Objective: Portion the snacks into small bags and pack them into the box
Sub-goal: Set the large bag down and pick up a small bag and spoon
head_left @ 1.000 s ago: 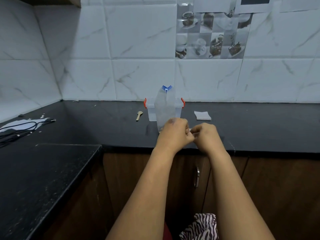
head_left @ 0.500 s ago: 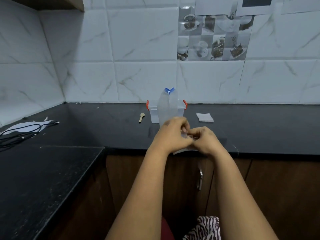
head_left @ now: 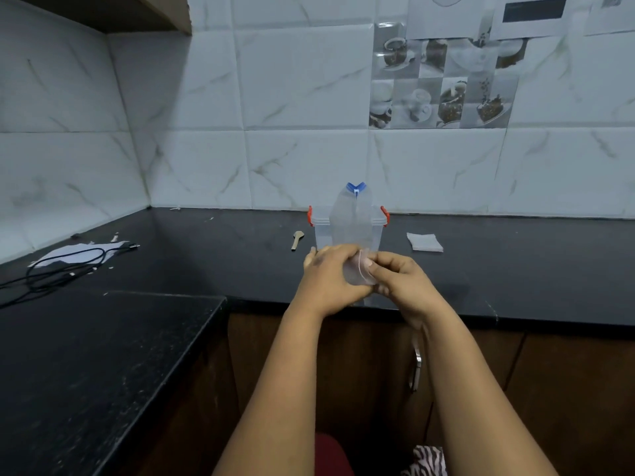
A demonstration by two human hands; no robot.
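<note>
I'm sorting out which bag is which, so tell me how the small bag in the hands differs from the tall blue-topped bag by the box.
The small bag is held above the counter, pinched between the left hand and right hand; the tall bag stands upright, untouched, in front of the box. The tall bag has a blue top; the small bag shows none. The small bag is far shorter. Both look clear plastic.

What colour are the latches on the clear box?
Orange-red, one latch on each side of the clear box, seen in the head view.
</note>
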